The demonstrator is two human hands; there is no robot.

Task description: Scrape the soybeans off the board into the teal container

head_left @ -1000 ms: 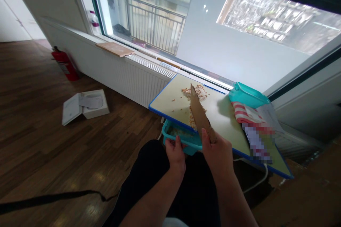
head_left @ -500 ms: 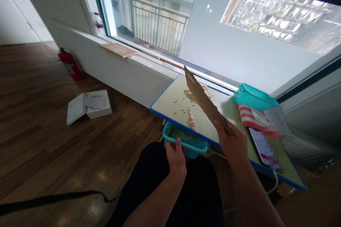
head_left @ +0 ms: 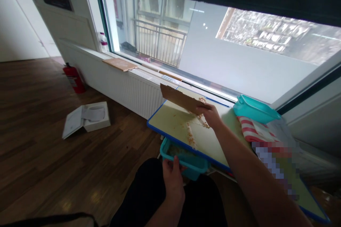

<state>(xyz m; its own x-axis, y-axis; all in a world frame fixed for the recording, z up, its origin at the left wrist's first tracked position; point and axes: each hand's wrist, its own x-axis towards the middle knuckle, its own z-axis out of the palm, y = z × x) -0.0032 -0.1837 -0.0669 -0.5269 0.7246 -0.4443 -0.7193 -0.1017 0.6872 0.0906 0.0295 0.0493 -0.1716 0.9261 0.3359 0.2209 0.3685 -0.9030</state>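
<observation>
My right hand (head_left: 210, 114) is closed on the near end of a flat brown piece of cardboard (head_left: 181, 100), which is held above the far part of a table (head_left: 165, 120) with a blue edge. Small orange-brown crumbs (head_left: 191, 136) lie on the tabletop in a strip and in scattered bits; some are hidden by the cardboard. With my left hand (head_left: 173, 173) I grip the near rim of a turquoise plastic basin (head_left: 195, 165), which sits below the table's front edge, over my lap. What lies in the basin is too dim to make out.
On the table's right stand another turquoise basin (head_left: 255, 109), a red-and-white striped cloth (head_left: 254, 130) and a blurred-out device. A radiator (head_left: 128, 94) runs under the window. An opened white box (head_left: 97, 116) and a red fire extinguisher (head_left: 74, 78) are on the wooden floor.
My right hand has carried the cardboard left and away from me, tilting it flatter over the far side of the table. My left hand stays on the basin rim. The view has tipped upward.
</observation>
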